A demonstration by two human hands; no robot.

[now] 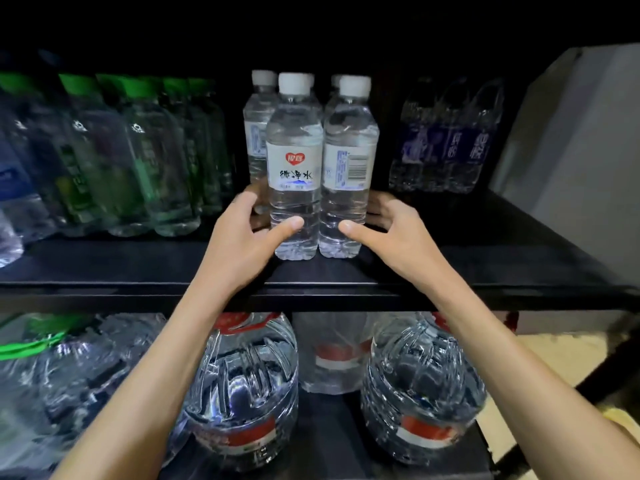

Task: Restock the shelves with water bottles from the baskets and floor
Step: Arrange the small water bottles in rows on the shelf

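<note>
Upper shelf (138, 268): a flat black board, dimly lit, with a dark recess behind and above it. Its front edge runs level across the view.

Task items: a cluster of white-capped bottles (294, 168) stands upright at mid-shelf, set back from the front edge. Two are in front, touching side by side, with at least two more directly behind. The front left one shows a white label with a red heart. The front right one shows a barcode.

Left hand (242, 237): its fingers (247, 202) are spread apart and reach along the left side of the cluster. The thumb lies against the lower body of the front left bottle. It has no closed grip.

Right hand (398, 233): it mirrors the left. Its fingers (381, 207) are apart and extended beside the right flank, with the thumb tip against the front right bottle.

Other stock on the same shelf: green-capped bottles (138, 150) in rows at the left, and blue-labelled bottles (446, 143) at the far right, well apart from the cluster.

Lower shelf (332, 441): also black. It carries large jugs (242, 393) with red labels beneath the forearms, and a film-wrapped pack (52, 358) with a green strap at the left.

Room: a pale wall (571, 150) adjoins the right end of the shelving. Pale floor (554, 358) shows below it. Lighting is poor and the far recess cannot be made out.
</note>
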